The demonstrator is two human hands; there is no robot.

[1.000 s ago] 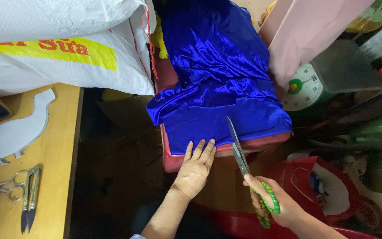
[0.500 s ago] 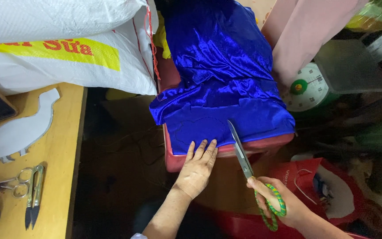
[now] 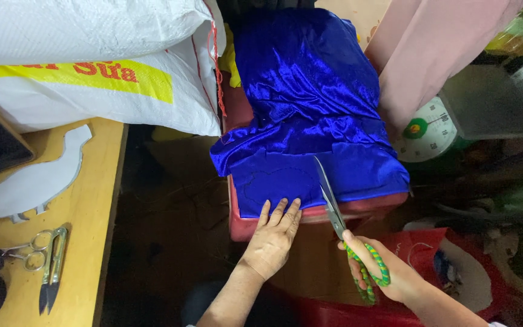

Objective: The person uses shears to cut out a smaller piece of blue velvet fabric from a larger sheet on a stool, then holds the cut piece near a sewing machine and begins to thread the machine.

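Scissors [image 3: 334, 203] advanced into blue cloth [image 3: 310, 121], right hand [image 3: 382, 272] gripping; left hand [image 3: 273, 239] flat, spread.

Cloth [image 3: 310, 109] on stool [image 3: 243, 225]; sack [image 3: 92, 66] left, scale [image 3: 425, 130] right.

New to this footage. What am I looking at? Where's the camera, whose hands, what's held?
One view only: a camera worn on a person's head, looking down at their own bare hands. No robot.

The left hand lies flat on blue satin cloth draped over a red stool. The right hand holds scissors with green-wrapped handles, blades on the cloth beside a faint drawn outline.

At left, a wooden table carries thread snips, small scissors and a pale cut-out pattern. A white sack and a kitchen scale stand nearby.
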